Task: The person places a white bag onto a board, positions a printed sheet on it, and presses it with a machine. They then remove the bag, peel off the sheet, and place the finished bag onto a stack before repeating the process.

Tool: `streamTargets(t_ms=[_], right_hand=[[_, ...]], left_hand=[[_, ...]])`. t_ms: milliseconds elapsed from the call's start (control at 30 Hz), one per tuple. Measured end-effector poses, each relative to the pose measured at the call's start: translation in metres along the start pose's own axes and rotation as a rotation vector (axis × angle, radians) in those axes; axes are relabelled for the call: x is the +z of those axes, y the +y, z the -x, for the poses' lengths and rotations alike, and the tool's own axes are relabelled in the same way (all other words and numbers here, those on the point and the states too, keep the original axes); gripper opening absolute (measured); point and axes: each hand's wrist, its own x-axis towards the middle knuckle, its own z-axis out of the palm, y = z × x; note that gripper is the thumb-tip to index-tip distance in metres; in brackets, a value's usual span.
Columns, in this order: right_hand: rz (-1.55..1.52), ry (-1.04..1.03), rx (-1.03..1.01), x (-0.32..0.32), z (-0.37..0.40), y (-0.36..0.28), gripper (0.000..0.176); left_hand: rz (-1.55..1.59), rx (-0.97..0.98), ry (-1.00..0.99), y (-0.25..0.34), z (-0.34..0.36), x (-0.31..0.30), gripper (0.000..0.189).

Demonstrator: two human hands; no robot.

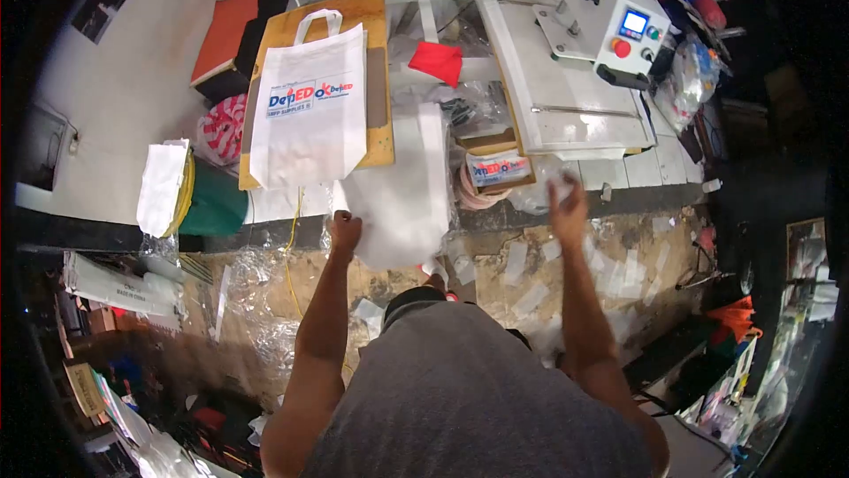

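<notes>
My left hand (346, 232) is closed on the lower left edge of a plain white fabric piece (402, 204), which hangs blurred in front of the bench and looks like a blank bag. Beside it, a white tote bag (309, 146) with blue and red "DepED" print lies on a wooden board (378, 107), its handle toward the back. My right hand (568, 206) is out to the right, smeared by motion, next to clear plastic film (533, 198). Between the hands sits a small cardboard box (501, 184) with a printed white piece (495, 168) in it.
A white machine with a control panel (633, 34) and flat bed (575, 80) occupies the right. A red cloth (437, 61) lies behind the box. At left stands a green bin (215, 204) with a yellow rim. Plastic scraps (531, 298) litter the floor.
</notes>
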Motion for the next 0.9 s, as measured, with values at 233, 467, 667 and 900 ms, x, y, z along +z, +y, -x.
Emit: streamTargets(t_ms=[233,467,667,900], right_hand=[[-1.085,-0.528,1.394,0.013,0.167,0.019,0.090],[-0.579,-0.374,0.298,-0.054,0.094,-0.127,0.061],[-0.574,-0.106,-0.430,-0.045,-0.006,-0.307,0.036],[-0.426,0.229,-0.900,0.104,-0.121,-0.437,0.030]], left_hand=[[0.540,0.404,-0.746,0.081,0.140,-0.055,0.074],[0.298,0.563,-0.509,0.213,0.201,-0.160,0.084],[0.118,1.284,0.175,0.283,0.178,-0.280,0.050],[-0.118,1.533,1.042,0.315,0.025,-0.358,0.049]])
